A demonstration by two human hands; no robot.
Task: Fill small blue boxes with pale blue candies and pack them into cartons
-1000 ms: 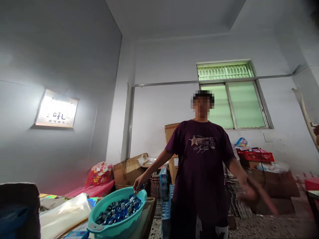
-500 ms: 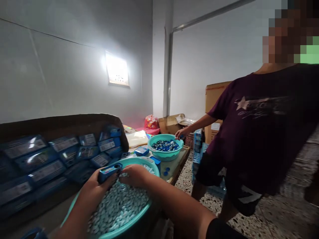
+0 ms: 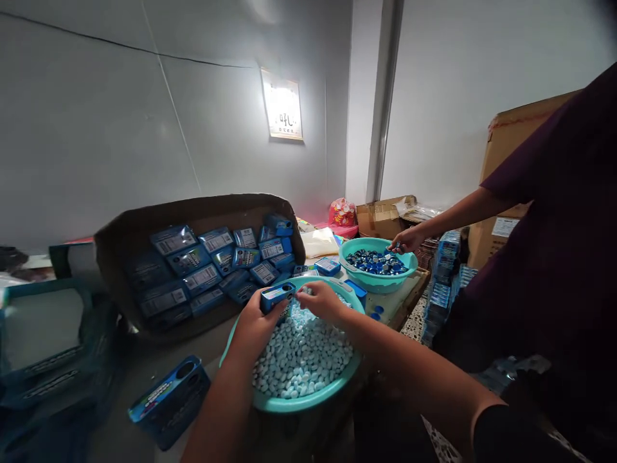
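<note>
My left hand [image 3: 251,328] is closed around a small blue box [image 3: 277,294] with a round hole in its top. It holds the box over a turquoise basin [image 3: 315,402] full of pale, rounded tablets [image 3: 303,360]. Beside the box's top, my right hand [image 3: 324,302] has its fingers pinched together on several pale tablets. Another blue box [image 3: 169,400] with a round hole stands to the left of the basin.
Many blue boxes lie in a tilted brown carton [image 3: 108,257]. Behind, a second turquoise basin [image 3: 378,283] holds shiny blue pieces, with a co-worker's hand [image 3: 407,240] at its rim. Blue caps [image 3: 376,312] lie nearby. Stacked packs [image 3: 441,276] and a tall carton [image 3: 511,138] stand right.
The view has turned left, so everything sits further right. Both hands stay over the basin, the left still holding the box. The co-worker's hand remains at the far basin.
</note>
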